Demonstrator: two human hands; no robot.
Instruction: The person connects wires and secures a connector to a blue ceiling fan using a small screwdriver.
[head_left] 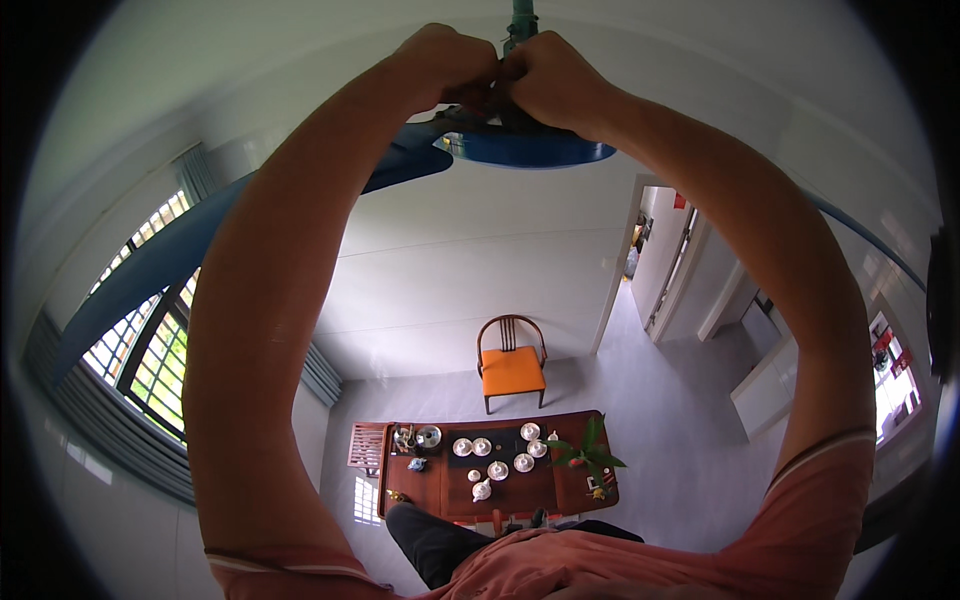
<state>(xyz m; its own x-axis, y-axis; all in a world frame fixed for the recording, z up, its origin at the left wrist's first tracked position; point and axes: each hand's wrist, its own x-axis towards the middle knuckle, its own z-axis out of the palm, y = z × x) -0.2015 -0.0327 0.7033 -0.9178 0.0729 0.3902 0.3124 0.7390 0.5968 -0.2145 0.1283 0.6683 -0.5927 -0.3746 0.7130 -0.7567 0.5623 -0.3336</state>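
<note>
Both my arms reach up to the hub of a blue ceiling fan, which hangs on a green rod (520, 22) at the top of the view. My left hand (446, 62) is closed just left of the rod, its fingertips meeting those of my right hand (556, 84). The right hand is also closed, with its fingers curled in toward the hub. What they pinch is dark and mostly hidden by the fingers. Below the hands, a blue fan blade (530, 149) shows edge-on. Another blue blade (150, 258) stretches left behind my left arm, and a third blade (868, 238) shows beyond my right arm.
Far below stands a brown wooden tea table (400, 487) with several white cups and a teapot (481, 490). A green plant (588, 447) is at its right end. Behind it is an orange-seated chair (512, 372). A barred window (150, 350) is left, a doorway (640, 240) right.
</note>
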